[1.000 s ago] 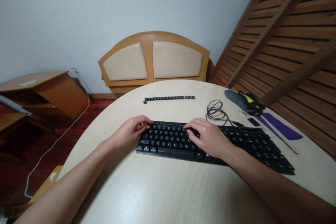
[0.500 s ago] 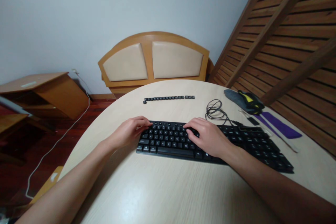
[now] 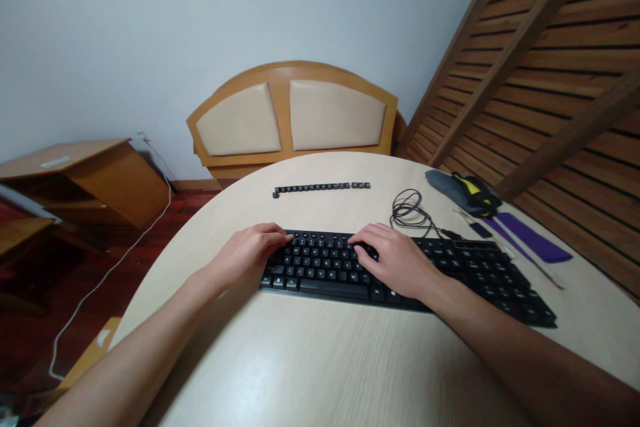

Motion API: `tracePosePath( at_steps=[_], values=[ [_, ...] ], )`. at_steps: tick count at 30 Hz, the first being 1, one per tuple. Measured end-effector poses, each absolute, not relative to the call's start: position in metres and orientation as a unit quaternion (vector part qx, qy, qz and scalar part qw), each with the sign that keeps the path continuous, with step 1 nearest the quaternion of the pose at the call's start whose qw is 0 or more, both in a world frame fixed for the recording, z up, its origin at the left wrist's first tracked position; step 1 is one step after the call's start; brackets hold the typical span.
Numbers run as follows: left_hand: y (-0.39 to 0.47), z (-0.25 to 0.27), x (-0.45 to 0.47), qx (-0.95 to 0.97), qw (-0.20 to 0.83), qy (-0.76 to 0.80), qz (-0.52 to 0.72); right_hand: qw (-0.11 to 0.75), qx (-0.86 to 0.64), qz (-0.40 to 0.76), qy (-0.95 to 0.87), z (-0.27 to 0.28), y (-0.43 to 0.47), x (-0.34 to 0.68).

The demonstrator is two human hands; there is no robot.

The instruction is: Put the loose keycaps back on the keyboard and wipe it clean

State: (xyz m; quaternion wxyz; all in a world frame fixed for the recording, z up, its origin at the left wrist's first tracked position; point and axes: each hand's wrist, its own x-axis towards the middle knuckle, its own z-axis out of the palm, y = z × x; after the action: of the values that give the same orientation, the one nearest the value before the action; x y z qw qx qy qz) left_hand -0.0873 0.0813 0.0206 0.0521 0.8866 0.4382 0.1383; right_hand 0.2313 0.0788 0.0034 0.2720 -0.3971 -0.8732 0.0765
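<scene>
A black keyboard (image 3: 334, 290) lies flat on the round, light wooden table (image 3: 350, 360). My left hand (image 3: 250, 248) is at its upper left corner, with fingers bent together and tips on the top rows of keys. What those fingertips pinch, if anything, is hidden. My right hand (image 3: 395, 257) rests over the middle of the keyboard, covering some keys. Its thumb is apart from the index finger, and both touch the upper key rows. Beyond the keyboard, several loose black keycaps (image 3: 313, 187) are lined up in a row, with one keycap (image 3: 275, 195) just below the left end.
A coiled black cable (image 3: 411, 213) lies behind the keyboard. To the right are a grey and yellow item (image 3: 470, 190), a purple strip (image 3: 535, 237) and a thin rod (image 3: 533, 261). A wooden headboard (image 3: 285, 107) stands past the table, and a slatted wooden screen (image 3: 540, 67) at right.
My left hand has shifted slightly to the right over the keyboard's corner, covering more of its left edge. The right hand and the keycap row look unchanged.
</scene>
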Motion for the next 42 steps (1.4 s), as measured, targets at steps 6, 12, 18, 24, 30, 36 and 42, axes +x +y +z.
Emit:
tracePosePath(
  at_steps=[6, 12, 18, 24, 30, 36, 42],
  values=[
    [0.082, 0.019, -0.088, 0.874, 0.031, 0.469, 0.124, 0.272, -0.399, 0.076, -0.873, 0.005, 0.078, 0.23],
    [0.085, 0.022, -0.089, 0.864, 0.057, 0.483, 0.126, 0.274, -0.398, 0.074, -0.872, 0.004, 0.078, 0.23],
    [0.097, 0.018, -0.096, 0.867, 0.161, 0.439, 0.174, 0.271, -0.399, 0.077, -0.873, 0.005, 0.078, 0.23],
    [0.099, 0.014, -0.098, 0.838, 0.258, 0.424, 0.225, 0.278, -0.397, 0.078, -0.871, 0.005, 0.078, 0.23],
    [0.111, 0.006, -0.102, 0.797, 0.226, 0.49, 0.27, 0.274, -0.393, 0.078, -0.874, 0.005, 0.079, 0.23],
    [0.159, -0.009, -0.115, 0.785, 0.043, 0.564, 0.251, 0.271, -0.397, 0.074, -0.874, 0.004, 0.079, 0.23],
    [0.191, -0.009, -0.118, 0.784, -0.008, 0.59, 0.193, 0.271, -0.394, 0.076, -0.875, 0.004, 0.078, 0.231]
  ],
)
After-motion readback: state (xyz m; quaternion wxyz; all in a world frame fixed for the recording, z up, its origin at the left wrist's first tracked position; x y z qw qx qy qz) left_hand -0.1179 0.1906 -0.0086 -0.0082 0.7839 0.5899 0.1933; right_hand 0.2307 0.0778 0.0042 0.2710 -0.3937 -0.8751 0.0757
